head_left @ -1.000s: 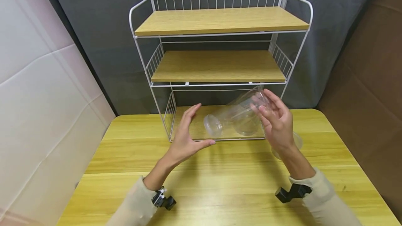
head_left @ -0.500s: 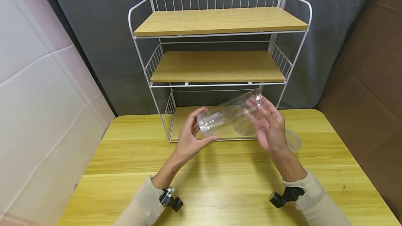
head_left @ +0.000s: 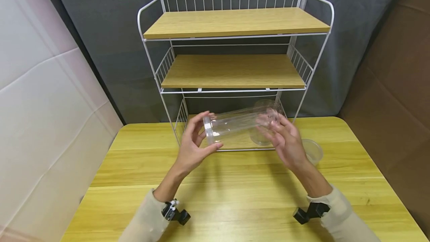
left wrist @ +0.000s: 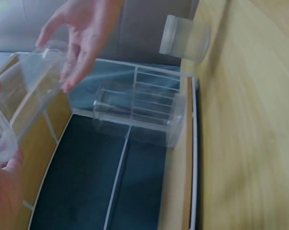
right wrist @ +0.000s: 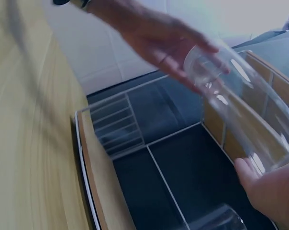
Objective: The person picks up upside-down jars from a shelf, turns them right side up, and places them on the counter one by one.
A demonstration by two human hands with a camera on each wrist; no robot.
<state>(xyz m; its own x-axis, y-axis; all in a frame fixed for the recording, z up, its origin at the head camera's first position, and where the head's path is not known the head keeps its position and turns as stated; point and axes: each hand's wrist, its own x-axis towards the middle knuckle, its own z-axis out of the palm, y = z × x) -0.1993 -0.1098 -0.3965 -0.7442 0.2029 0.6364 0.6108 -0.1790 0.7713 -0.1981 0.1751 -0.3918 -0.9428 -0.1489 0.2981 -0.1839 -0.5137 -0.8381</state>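
Observation:
A clear cylindrical plastic jar (head_left: 235,124) is held on its side, slightly tilted, in front of the bottom shelf. My left hand (head_left: 193,143) holds its ringed end, thumb below and fingers above; whether that end has a lid I cannot tell. The other end is gripped by my right hand (head_left: 285,139), whose fingertips show through the plastic. Both hands also appear around the jar (right wrist: 250,105) in the right wrist view. Behind it, a second clear jar (left wrist: 139,115) stands on the bottom shelf, partly hidden in the head view.
A white wire rack (head_left: 231,92) has three wooden shelves: top (head_left: 235,21), middle (head_left: 231,71) and bottom. To the right of the rack, a small clear round tub (head_left: 314,152) sits on the wooden table (head_left: 242,193). A white panel (head_left: 50,104) and a brown one (head_left: 396,104) flank the table.
My left hand has come into contact with the jar's ringed end. The jar has moved left and turned closer to level, with my right hand shifting slightly left and down.

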